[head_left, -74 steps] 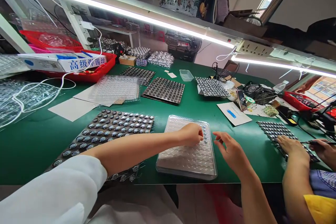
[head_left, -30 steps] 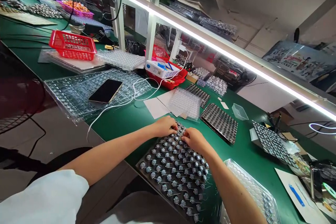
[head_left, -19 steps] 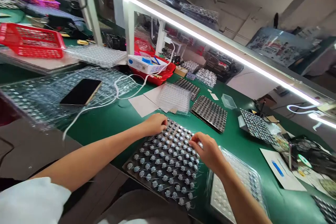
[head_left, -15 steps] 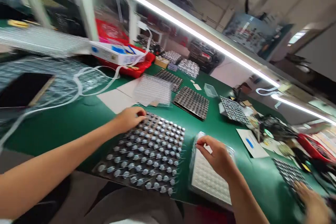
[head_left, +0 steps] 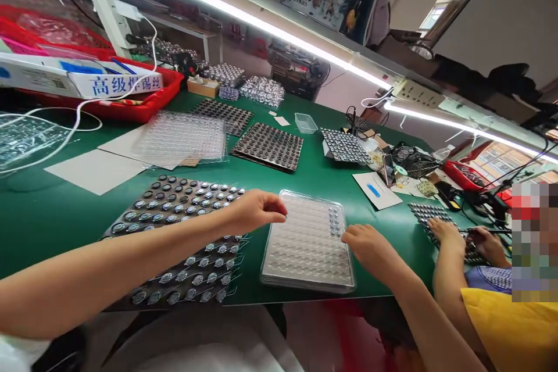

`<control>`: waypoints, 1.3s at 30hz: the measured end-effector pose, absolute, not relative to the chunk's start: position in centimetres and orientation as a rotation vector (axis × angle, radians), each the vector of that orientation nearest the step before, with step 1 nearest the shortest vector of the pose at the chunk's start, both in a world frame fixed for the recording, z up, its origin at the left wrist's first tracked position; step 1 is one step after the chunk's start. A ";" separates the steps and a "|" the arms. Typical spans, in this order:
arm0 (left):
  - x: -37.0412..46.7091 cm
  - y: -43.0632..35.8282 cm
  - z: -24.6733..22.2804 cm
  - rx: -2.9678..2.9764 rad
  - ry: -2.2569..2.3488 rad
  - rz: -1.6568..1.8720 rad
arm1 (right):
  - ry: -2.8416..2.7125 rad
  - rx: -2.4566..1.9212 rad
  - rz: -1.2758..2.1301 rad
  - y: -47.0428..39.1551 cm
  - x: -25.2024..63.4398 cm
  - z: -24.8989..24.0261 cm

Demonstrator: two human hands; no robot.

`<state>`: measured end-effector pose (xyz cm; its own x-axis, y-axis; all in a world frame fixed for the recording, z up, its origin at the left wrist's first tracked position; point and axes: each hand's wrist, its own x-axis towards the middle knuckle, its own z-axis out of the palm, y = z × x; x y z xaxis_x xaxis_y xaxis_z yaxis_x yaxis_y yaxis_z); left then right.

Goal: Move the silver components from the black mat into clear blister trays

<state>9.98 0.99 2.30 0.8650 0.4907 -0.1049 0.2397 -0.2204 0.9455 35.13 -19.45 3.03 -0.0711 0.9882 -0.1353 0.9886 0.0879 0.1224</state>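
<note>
My left hand [head_left: 264, 209] is over the left edge of a clear plastic tray [head_left: 300, 256], its thumb and fingers pinched round a small dark piece. My right hand [head_left: 364, 244] is at the tray's right edge, fingers closed together; what they hold, if anything, is hidden. Several small round silvery parts [head_left: 334, 222] sit in the tray's upper right cells. To the left, partly behind my left forearm, lies a dark board [head_left: 192, 261] with rows of round parts, many with thin wires.
Farther back lie a clear ribbed sheet [head_left: 187, 136], dark boards [head_left: 270, 145] and a small clear box [head_left: 306, 123]. A red basket [head_left: 165, 96] stands at the left. At the right, a person's hands [head_left: 449, 232] work on another board [head_left: 425, 215].
The view has swung to the right. My left hand has left the board's top edge and moved right to the tray. My right hand has shifted to the tray's right edge.
</note>
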 end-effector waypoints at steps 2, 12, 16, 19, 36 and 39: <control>12.4 -0.2 1.9 1.769 0.508 0.210 | 2.229 1.900 0.011 -19.0 35.3 2.8; 18.1 -3.3 -0.1 1.649 0.504 0.121 | 2.282 1.971 -0.089 -17.6 35.6 1.9; 19.8 -4.4 -0.3 1.763 0.489 0.096 | 2.274 2.281 -0.100 -19.1 36.4 1.8; 21.4 -5.4 -0.5 1.869 0.520 0.089 | 2.304 2.581 -0.021 -20.9 37.2 1.3; 24.0 -8.0 0.6 2.433 0.580 -0.005 | 2.127 2.941 0.147 -26.9 35.7 -2.0; 22.4 -7.5 0.9 2.383 0.492 0.042 | 2.217 2.881 0.336 -26.3 35.2 -1.3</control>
<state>22.43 -7.51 0.91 0.9276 0.3594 -0.1021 0.3371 -0.6875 0.6432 35.22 -26.27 -1.29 0.2931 0.8528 0.4322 0.9426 -0.1821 -0.2799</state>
